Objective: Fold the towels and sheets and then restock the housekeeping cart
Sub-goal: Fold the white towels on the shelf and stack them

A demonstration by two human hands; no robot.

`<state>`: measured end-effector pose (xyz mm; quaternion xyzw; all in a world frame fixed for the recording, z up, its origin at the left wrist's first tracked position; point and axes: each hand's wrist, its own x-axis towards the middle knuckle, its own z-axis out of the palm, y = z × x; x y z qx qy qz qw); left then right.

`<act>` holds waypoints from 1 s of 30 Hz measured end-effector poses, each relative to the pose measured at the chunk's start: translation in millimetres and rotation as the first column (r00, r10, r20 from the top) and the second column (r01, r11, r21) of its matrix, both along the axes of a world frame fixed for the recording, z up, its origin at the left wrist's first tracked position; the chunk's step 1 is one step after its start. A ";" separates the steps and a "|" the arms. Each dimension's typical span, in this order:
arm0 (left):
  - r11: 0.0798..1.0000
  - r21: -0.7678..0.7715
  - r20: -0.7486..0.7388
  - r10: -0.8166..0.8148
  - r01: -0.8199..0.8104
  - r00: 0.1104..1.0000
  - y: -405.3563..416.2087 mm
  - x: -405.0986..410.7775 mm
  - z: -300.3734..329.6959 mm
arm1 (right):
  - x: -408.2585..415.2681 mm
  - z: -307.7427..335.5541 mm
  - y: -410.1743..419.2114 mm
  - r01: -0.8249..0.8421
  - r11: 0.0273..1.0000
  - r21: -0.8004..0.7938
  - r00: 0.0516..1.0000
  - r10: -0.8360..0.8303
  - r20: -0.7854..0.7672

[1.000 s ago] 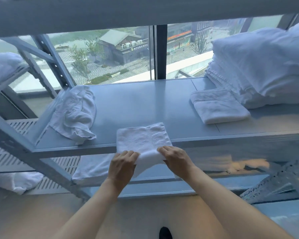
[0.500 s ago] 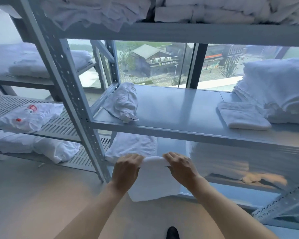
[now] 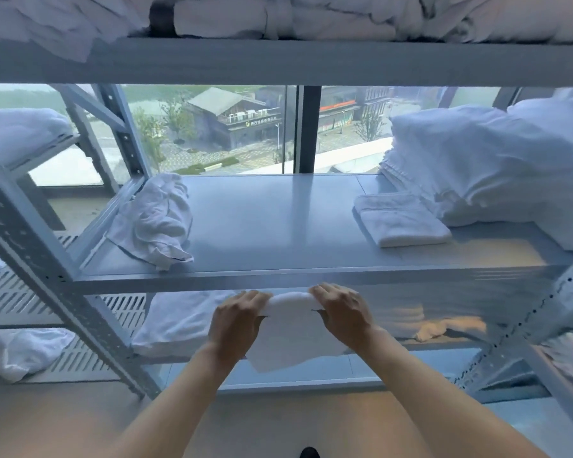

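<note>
Both hands, left hand [image 3: 237,320] and right hand [image 3: 341,312], pinch the small towel [image 3: 290,338] by its top fold just below the shelf [image 3: 272,223], letting it hang square, likely for stacking.

On the middle shelf [image 3: 278,226]: crumpled cloth [image 3: 156,219] at left, folded towel [image 3: 401,219] at right, linen stack [image 3: 483,166] behind it.

Both hands cover the upper corners of the towel [image 3: 291,338], hiding the fingertips. The top edge crops the top-shelf linens [image 3: 278,18]; the right edge crops the stack [image 3: 497,166].
</note>
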<state>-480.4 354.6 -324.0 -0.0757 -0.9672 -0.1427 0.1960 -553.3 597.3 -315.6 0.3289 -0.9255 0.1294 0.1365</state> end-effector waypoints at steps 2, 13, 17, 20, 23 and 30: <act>1.000 0.007 0.014 -0.015 0.015 1.000 2.2 -36.2 -3.1 | -32.4 -3.6 3.4 0.017 1.000 0.002 1.000 -0.017 0.017; 0.998 0.056 0.029 0.017 -0.019 0.999 -12.7 -179.7 0.1 | -194.5 -4.3 -12.7 -0.021 1.000 -0.015 0.997 0.022 0.069; 0.993 0.100 0.034 0.055 -0.058 0.998 -36.1 -203.9 -4.7 | -229.9 -5.6 -36.1 -0.032 0.999 -0.022 0.996 0.034 0.084; 0.986 0.146 0.047 0.070 -0.076 0.996 -59.2 -223.5 -4.2 | -257.3 -0.3 -57.2 -0.037 0.999 -0.008 0.996 0.038 0.081; 0.979 0.178 0.064 0.085 -0.095 0.994 -84.8 -243.7 -1.5 | -282.6 7.1 -78.9 0.042 0.998 -0.047 0.997 -0.039 0.069; 0.993 0.115 0.089 -0.007 -0.003 0.996 -138.5 -274.9 -11.2 | -294.9 3.0 -114.6 0.182 0.974 -0.133 0.981 -0.172 0.085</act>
